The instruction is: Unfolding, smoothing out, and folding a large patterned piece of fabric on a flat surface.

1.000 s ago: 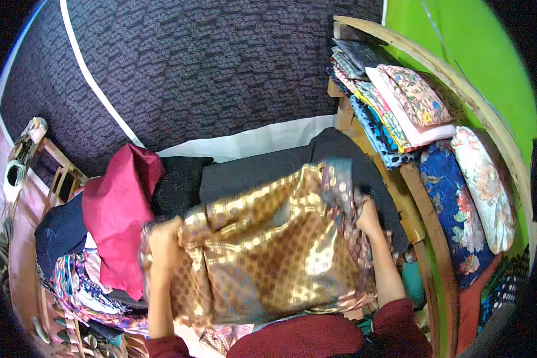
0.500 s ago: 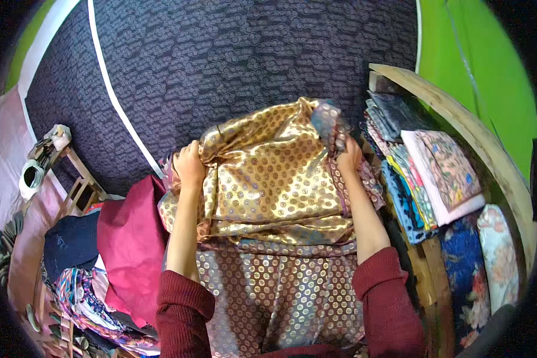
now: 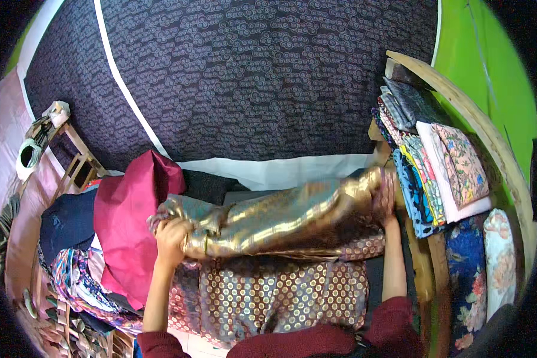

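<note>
A shiny gold fabric (image 3: 289,224) with a small round motif stretches sideways between my hands, partly smeared by motion. Its left end is bunched in my left hand (image 3: 172,240), whose fingers are closed round it. At the other end my right hand (image 3: 385,209) grips the bunched edge; its fingers are blurred. Below, a purplish-brown part with gold dots (image 3: 280,292) spreads toward my body. I cannot tell whether both parts are one piece. A crimson cloth (image 3: 128,232) drapes just left of my left hand.
Folded fabrics (image 3: 441,173) are stacked on the right, beside rolled white floral cloth (image 3: 499,256) and blue floral cloth (image 3: 466,268). Dark blue cloth (image 3: 68,227) and multicoloured cloth (image 3: 71,274) lie left. A dark patterned cloth (image 3: 262,77) hangs behind; a curved wooden edge (image 3: 477,113) stands right.
Both hands have come lower and spread farther apart, still holding the gold fabric. The fabric has gone from a raised, broad sheet to a lower, narrower, stretched fold, uncovering a white strip behind.
</note>
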Motion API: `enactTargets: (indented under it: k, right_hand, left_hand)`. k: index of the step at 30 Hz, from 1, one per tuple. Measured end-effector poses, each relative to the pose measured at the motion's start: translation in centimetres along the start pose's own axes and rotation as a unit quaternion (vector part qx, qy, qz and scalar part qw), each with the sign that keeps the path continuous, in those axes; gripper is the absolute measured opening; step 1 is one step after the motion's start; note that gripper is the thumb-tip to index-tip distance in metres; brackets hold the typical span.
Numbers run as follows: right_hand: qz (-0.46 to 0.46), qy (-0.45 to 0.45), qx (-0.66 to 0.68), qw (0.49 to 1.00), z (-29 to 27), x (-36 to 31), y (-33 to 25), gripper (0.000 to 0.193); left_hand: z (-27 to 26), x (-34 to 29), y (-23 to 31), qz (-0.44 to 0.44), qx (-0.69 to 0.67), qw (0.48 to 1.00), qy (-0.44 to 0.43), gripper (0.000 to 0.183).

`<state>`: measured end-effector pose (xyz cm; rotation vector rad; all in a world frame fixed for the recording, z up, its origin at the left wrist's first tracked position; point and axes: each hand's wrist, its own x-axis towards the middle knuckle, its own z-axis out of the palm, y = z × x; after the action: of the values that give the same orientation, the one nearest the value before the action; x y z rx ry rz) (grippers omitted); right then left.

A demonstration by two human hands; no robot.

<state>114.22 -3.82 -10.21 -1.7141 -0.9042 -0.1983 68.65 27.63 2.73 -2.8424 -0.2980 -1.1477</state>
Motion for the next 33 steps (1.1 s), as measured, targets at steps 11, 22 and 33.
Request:
enactTargets:
  k: [11, 22, 33]
  right_hand:
    - [-0.157, -0.243, -0.156, 0.944, -7.9, -15.2, -11.2, 0.052]
    - [0.226, -0.161, 0.134, 0.951, -11.3, -23.7, -16.6, 0.025]
    - [0.178, -0.21, -0.135, 0.952, -12.7, -18.3, -21.0, 0.041]
  left_hand:
    - [-5.3, -14.7, 8.0, -0.013, 0.041, 0.997, -0.071, 0.006]
    - [-7.8, -24.6, 11.0, -0.144, 0.004, 0.989, 0.018, 0.015]
    - [-15.0, -14.9, 9.0, -0.332, -0.098, 0.812, -0.47, 0.034]
